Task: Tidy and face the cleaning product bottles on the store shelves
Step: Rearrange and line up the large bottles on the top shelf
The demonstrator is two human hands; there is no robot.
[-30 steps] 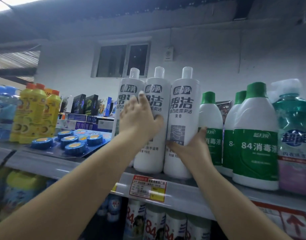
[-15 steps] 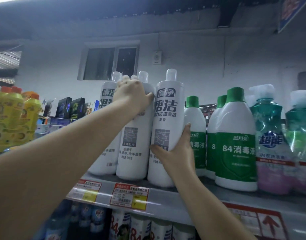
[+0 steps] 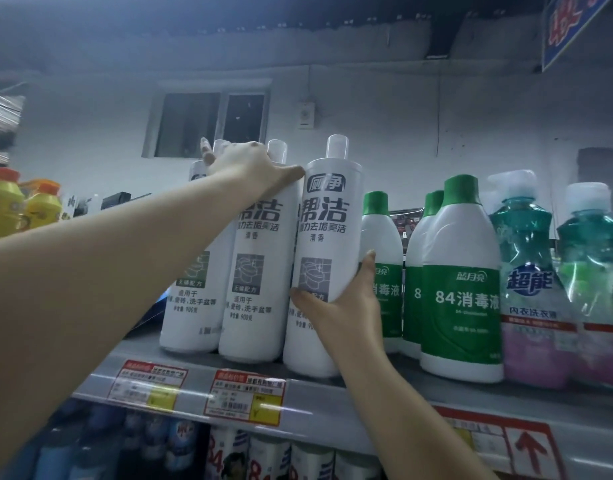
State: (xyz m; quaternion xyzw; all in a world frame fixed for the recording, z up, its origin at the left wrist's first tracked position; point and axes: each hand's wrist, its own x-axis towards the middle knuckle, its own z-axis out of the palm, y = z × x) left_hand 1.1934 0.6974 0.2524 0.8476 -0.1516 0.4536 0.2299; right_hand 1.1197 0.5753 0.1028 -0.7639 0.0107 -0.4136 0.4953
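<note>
facing a row of three tall white plastic toilet-cleaner bottles on the grey metal shelf (image 3: 319,396): left hand (image 3: 249,168) grasps the middle bottle (image 3: 253,271) at its shoulder; right hand (image 3: 346,306) cups the rightmost bottle (image 3: 327,237). next, judged: square labels forward, closing gaps.

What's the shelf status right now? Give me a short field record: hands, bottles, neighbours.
left hand: on the shoulder of the middle white bottle
right hand: grips the right white bottle low down
white bottles: three upright, labels forward
right neighbours: green-capped bottles, then teal bottles
shelf: price tags on the edge
</note>
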